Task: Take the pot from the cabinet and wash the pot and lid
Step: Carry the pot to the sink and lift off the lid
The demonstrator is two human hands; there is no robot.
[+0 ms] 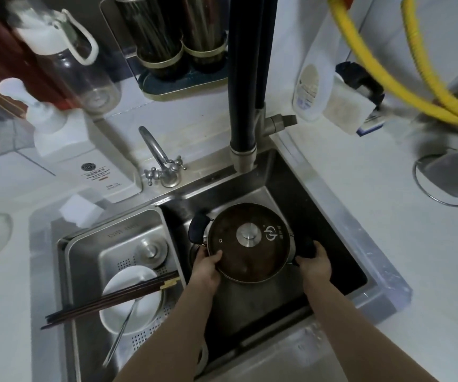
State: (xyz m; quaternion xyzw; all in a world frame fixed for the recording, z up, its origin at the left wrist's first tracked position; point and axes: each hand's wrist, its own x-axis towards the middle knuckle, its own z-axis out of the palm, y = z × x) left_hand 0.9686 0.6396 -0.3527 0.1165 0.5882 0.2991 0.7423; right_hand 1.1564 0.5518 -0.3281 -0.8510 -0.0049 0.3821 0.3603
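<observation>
White bench (374, 216) surrounds a steel sink (299, 188) where one lidded pot (250, 244) sits low, left hand (205, 268) curled on its rim, right hand (314, 264) gripping its dark handle, beside one drainer basket (90, 255).

white bowl (128, 301), chopsticks (106, 300), small tap (159, 158)

Sink (319, 194): brushed stainless steel, dull sheen; the perforated drain basket (84, 249) inside is the same metal. Lid (250, 244): dark tinted glass, glossy, with a polished metal knob and rim. Bowl (128, 307): smooth white glazed ceramic; chopsticks (106, 301): dark lacquered wood; small tap (159, 158): shiny chrome.
</observation>
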